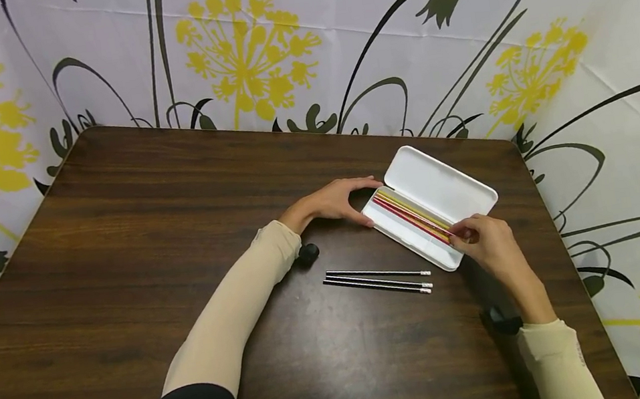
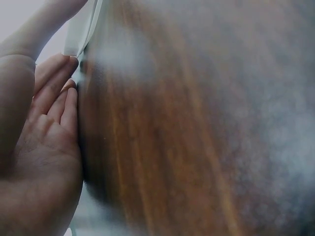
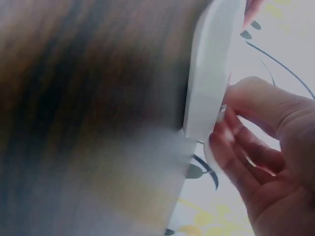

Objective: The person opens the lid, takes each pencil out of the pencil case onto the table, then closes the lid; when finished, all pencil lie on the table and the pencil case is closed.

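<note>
An open white pencil case (image 1: 408, 236) lies aslant on the table with red and yellow pencils (image 1: 409, 213) side by side in its tray. My left hand (image 1: 334, 201) spans the case's left end, thumb at the near corner and fingers by the hinge side. In the left wrist view its fingers (image 2: 69, 105) look nearly straight. Over the tray's right end, my right hand (image 1: 488, 241) pinches the end of a pencil between thumb and fingertips. The right wrist view shows a small silvery pencil end (image 3: 222, 110) there; the case wall (image 3: 209, 73) hides the rest.
Three black pencils (image 1: 376, 280) with white eraser ends lie on the dark wooden table (image 1: 138, 250), in front of the case. The case's lid (image 1: 439, 180) is folded back toward the far side. A flowered cloth (image 1: 285, 29) hangs behind and beside the table.
</note>
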Demonstrator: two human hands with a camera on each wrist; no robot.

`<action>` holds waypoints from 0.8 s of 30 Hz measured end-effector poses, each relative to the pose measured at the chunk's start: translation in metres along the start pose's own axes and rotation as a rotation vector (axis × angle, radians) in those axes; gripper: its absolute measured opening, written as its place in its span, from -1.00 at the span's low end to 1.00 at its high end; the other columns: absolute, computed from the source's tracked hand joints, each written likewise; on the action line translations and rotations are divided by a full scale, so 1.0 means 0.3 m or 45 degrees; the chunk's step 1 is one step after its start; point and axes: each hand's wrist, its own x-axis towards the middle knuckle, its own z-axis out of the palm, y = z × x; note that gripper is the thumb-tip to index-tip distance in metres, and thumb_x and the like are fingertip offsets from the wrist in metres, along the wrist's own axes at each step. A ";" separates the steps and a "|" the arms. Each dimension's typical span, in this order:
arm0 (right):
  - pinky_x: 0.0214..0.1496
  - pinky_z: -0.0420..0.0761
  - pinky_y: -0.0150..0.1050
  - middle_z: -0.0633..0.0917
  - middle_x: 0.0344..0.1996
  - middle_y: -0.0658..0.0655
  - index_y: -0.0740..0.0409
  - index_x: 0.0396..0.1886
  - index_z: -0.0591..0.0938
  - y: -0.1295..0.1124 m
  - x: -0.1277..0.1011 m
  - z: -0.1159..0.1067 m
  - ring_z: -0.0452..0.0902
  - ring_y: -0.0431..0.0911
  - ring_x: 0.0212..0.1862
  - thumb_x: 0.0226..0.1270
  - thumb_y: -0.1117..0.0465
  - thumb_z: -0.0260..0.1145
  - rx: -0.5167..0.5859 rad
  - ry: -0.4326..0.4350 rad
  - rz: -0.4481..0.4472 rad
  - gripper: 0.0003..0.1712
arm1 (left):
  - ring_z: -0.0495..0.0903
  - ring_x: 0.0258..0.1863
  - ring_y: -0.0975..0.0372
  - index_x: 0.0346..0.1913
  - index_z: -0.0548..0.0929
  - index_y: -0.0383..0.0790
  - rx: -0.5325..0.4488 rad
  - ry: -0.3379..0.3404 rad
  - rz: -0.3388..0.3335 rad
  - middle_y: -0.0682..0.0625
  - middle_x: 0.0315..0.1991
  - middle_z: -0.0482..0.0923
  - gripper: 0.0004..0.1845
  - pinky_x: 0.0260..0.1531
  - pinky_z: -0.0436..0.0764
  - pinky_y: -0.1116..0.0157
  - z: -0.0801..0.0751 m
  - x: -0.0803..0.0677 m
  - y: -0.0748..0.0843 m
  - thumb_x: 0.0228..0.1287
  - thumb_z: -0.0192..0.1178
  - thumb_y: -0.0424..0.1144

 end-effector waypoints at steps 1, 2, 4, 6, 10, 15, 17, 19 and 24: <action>-0.41 0.51 -0.28 0.67 -0.48 0.05 0.25 -0.35 0.76 0.001 -0.005 -0.005 0.55 -0.09 -0.45 0.05 0.41 0.51 0.033 0.022 -0.009 -0.86 | 0.05 0.46 0.21 0.46 0.34 0.00 0.001 -0.001 0.000 -0.04 0.51 0.11 -0.05 0.37 0.07 0.22 0.001 0.000 0.000 -0.03 0.55 0.03; -0.41 0.50 -0.33 0.68 -0.47 0.04 0.24 -0.34 0.76 0.000 -0.008 -0.012 0.54 -0.09 -0.45 0.05 0.42 0.52 0.073 0.043 -0.022 -0.85 | 0.05 0.46 0.21 0.46 0.34 0.00 0.002 -0.002 0.000 -0.04 0.51 0.11 -0.05 0.37 0.07 0.23 0.001 0.000 0.000 -0.03 0.55 0.03; -0.40 0.51 -0.42 0.69 -0.44 0.02 0.22 -0.31 0.76 -0.005 -0.009 -0.034 0.55 -0.10 -0.44 0.03 0.46 0.52 0.151 0.085 -0.059 -0.81 | 0.04 0.46 0.22 0.45 0.36 -0.01 -0.002 -0.001 0.005 -0.03 0.51 0.11 -0.06 0.37 0.07 0.25 0.003 0.000 0.000 -0.04 0.55 0.02; -0.38 0.51 -0.46 0.70 -0.40 0.01 0.20 -0.30 0.77 -0.014 -0.003 -0.060 0.56 -0.12 -0.42 0.02 0.49 0.52 0.214 0.124 -0.115 -0.77 | 0.05 0.46 0.21 0.44 0.37 -0.02 -0.007 0.005 0.005 -0.04 0.51 0.11 -0.07 0.37 0.06 0.26 0.003 -0.001 0.001 -0.04 0.56 0.01; -0.35 0.56 -0.46 0.72 -0.36 0.00 0.18 -0.29 0.77 -0.037 0.010 -0.099 0.58 -0.18 -0.38 0.00 0.50 0.52 0.287 0.149 -0.224 -0.73 | 0.07 0.45 0.19 0.43 0.39 -0.04 -0.010 0.018 0.008 -0.06 0.50 0.12 -0.07 0.37 0.07 0.26 0.002 -0.003 0.002 -0.06 0.57 0.00; -0.32 0.59 -0.45 0.71 -0.36 -0.02 0.17 -0.28 0.77 -0.060 -0.006 -0.107 0.57 -0.20 -0.36 -0.02 0.50 0.54 0.298 0.091 -0.246 -0.71 | 0.07 0.46 0.20 0.45 0.36 -0.01 -0.011 0.009 0.008 -0.06 0.50 0.14 -0.05 0.37 0.09 0.21 0.004 -0.002 0.003 -0.05 0.56 0.02; -0.29 0.58 -0.46 0.70 -0.35 -0.05 0.14 -0.27 0.77 -0.067 -0.020 -0.106 0.56 -0.20 -0.34 -0.02 0.49 0.54 0.304 0.068 -0.238 -0.70 | 0.07 0.45 0.21 0.44 0.37 0.00 -0.010 0.012 0.010 -0.05 0.49 0.16 -0.06 0.36 0.10 0.21 0.005 0.000 0.001 -0.05 0.56 0.02; -0.26 0.57 -0.45 0.69 -0.33 -0.07 0.10 -0.24 0.77 -0.077 -0.035 -0.106 0.56 -0.21 -0.31 -0.03 0.48 0.55 0.326 0.036 -0.253 -0.67 | 0.07 0.46 0.22 0.44 0.37 0.00 0.001 0.014 0.014 -0.05 0.48 0.17 -0.07 0.36 0.11 0.21 0.006 0.003 -0.003 -0.04 0.55 0.03; -0.21 0.48 -0.51 0.71 -0.32 0.04 0.17 -0.23 0.76 -0.144 -0.060 -0.115 0.57 -0.08 -0.33 -0.12 0.58 0.55 0.376 -0.063 -0.338 -0.59 | 0.06 0.46 0.20 0.45 0.37 0.00 0.003 0.005 0.006 -0.07 0.49 0.14 -0.08 0.37 0.09 0.19 0.001 0.005 -0.001 -0.02 0.54 0.03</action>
